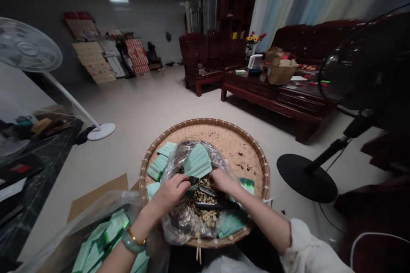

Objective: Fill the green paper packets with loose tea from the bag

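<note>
A round woven bamboo tray (261, 153) lies in front of me, with an open clear plastic bag (184, 222) on it. Dark and yellowish dried bits, like loose tea mix (209, 217), fill the bag. My left hand (174, 187) is closed at the lower left edge of a fanned stack of pale green packets (197, 162). On the stack's lower right, my right hand (222, 180) has its fingers curled inward. What either hand pinches is hidden. Below them a black tool with two long arms (209, 206) rests on the mix.
More green packets (232, 223) lie around the bag. At lower left, a plastic-lined cardboard box (96, 196) holds several green packets. A white fan (101, 131) stands left, a black fan (307, 177) right. A dark wooden table (272, 98) stands beyond.
</note>
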`<control>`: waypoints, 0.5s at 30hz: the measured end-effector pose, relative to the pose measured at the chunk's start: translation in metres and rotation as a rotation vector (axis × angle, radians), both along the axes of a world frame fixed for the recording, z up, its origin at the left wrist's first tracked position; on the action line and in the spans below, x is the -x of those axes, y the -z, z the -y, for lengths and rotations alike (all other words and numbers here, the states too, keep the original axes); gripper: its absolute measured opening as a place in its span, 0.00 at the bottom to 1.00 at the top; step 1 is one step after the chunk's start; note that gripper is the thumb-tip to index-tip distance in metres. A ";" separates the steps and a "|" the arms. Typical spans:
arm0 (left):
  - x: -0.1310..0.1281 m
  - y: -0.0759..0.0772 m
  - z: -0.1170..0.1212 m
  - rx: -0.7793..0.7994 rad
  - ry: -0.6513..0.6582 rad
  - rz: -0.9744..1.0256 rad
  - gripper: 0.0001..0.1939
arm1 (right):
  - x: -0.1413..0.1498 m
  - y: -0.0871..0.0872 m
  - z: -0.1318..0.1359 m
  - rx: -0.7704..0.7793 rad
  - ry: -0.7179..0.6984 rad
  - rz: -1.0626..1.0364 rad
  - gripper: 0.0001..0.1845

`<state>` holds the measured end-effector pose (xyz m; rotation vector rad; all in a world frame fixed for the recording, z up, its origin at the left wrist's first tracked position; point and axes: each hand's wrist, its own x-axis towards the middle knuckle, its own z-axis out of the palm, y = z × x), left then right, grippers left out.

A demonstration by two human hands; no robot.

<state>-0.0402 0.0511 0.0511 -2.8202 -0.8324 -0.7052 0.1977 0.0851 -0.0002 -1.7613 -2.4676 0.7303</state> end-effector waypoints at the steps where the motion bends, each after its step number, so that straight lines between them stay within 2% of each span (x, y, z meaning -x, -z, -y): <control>1: -0.001 0.000 0.000 -0.004 -0.005 0.004 0.09 | 0.001 0.000 0.001 -0.008 0.007 0.003 0.12; 11: -0.011 -0.010 0.005 -0.014 -0.001 -0.003 0.10 | 0.002 0.006 0.002 -0.034 0.066 -0.104 0.13; 15: -0.010 -0.011 0.006 -0.014 -0.003 -0.006 0.10 | -0.003 0.002 0.001 -0.053 0.118 -0.190 0.12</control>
